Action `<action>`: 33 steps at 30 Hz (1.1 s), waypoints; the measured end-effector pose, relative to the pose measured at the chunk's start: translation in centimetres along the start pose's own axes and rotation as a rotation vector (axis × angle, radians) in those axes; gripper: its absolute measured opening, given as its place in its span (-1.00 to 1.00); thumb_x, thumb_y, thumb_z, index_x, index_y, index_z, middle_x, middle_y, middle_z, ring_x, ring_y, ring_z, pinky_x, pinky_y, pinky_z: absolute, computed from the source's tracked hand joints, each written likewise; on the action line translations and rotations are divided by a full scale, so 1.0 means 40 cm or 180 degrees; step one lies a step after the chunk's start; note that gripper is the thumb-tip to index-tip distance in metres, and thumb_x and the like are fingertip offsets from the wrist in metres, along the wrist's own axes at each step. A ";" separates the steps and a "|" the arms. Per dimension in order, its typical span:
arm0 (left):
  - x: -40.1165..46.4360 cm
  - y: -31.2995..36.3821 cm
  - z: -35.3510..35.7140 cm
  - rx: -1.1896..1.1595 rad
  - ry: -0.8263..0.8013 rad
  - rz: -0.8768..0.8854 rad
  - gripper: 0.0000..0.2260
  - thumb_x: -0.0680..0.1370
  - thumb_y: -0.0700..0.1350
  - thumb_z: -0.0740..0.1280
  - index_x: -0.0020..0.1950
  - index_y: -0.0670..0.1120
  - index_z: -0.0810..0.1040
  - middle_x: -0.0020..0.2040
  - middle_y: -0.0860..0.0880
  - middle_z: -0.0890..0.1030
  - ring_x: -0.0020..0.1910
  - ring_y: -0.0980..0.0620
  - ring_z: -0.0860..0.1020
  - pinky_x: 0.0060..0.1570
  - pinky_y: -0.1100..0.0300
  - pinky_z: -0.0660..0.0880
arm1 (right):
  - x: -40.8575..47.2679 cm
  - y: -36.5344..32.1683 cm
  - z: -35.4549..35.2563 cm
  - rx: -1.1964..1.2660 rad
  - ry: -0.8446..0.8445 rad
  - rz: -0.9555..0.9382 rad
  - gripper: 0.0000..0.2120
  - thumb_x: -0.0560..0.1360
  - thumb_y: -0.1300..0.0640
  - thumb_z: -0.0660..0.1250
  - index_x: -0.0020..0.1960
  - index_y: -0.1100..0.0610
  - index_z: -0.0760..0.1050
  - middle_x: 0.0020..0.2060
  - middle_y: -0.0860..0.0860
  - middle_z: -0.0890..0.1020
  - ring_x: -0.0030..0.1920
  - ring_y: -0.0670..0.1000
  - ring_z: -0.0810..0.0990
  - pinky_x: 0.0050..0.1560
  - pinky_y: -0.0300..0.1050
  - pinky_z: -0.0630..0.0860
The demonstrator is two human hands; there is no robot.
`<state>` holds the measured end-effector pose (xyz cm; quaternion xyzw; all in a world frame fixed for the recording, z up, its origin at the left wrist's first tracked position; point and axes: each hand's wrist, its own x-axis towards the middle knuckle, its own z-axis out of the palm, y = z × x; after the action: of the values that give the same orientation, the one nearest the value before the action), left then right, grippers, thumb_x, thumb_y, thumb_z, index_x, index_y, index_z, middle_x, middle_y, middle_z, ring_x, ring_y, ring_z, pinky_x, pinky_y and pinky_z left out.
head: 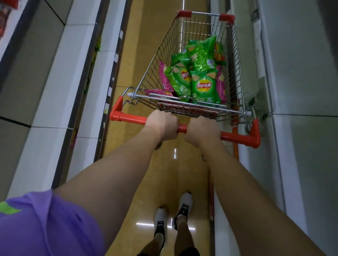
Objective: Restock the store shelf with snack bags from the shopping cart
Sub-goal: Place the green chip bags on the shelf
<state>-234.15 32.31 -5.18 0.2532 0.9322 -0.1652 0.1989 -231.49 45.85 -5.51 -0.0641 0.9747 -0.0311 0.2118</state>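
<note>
Left hand (161, 123): fingers curled over the red handle bar (132, 119), knuckles up, gripping it just left of centre. Wrist straight, forearm extended forward and slightly inward from a purple sleeve (41, 225) at lower left.

Right hand (203, 129): same overhand grip on the bar, just right of centre. A short stretch of bare red bar shows between the two fists. Right arm also near full reach, running up from the lower right corner.

Shopping cart (162, 55): wire basket with red corner caps, directly ahead of both hands, pointing down the aisle.

Snack bags in the basket: green bags (204, 88) heaped at the near end and stacked toward the middle, several standing on edge; pink bags (163, 76) tucked against the left wire wall, one lying flat at the near left corner, another partly hidden behind the green ones on the right.

Store shelf (50, 63): grey and white tiers along the left of the aisle, blurred colourful packs at the far upper left. Pale units line the right side.

Floor (141, 38): glossy tan tile. White shoes (184, 207) below, between the arms.
</note>
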 end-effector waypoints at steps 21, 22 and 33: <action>-0.263 0.134 0.134 -0.0555 0.0309 0.0020 -0.90 0.53 0.00 0.25 -0.17 0.03 0.47 -0.18 0.04 0.59 -0.25 -0.05 0.54 -0.14 0.09 0.49 | -0.283 -0.076 0.135 -0.0133 0.0127 -0.0007 -0.79 0.40 -0.01 0.32 -0.35 0.02 0.38 -0.40 -0.08 0.52 -0.32 0.04 0.60 -0.04 -0.02 0.61; -0.276 0.142 0.140 -0.0551 0.0303 0.0028 -0.90 0.53 0.00 0.25 -0.16 0.03 0.46 -0.16 0.04 0.61 -0.24 -0.05 0.55 -0.15 0.09 0.47 | -0.299 -0.079 0.141 -0.0149 0.0103 0.0000 -0.78 0.39 -0.01 0.32 -0.36 0.03 0.37 -0.41 -0.08 0.51 -0.32 0.04 0.60 -0.03 -0.01 0.61; -0.429 0.242 0.198 -0.0486 0.0351 -0.0102 -0.80 0.53 -0.02 0.23 -0.29 0.01 0.38 -0.29 0.07 0.51 -0.30 -0.02 0.52 -0.21 0.12 0.43 | -0.472 -0.109 0.207 -0.0051 0.0123 -0.0033 -0.87 0.42 0.02 0.30 -0.27 0.04 0.46 -0.37 -0.07 0.51 -0.31 0.06 0.55 -0.19 -0.11 0.51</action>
<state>-213.07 30.01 -6.26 0.2312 0.9556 -0.0826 0.1633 -210.51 43.87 -4.94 -0.0702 0.9785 -0.0256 0.1922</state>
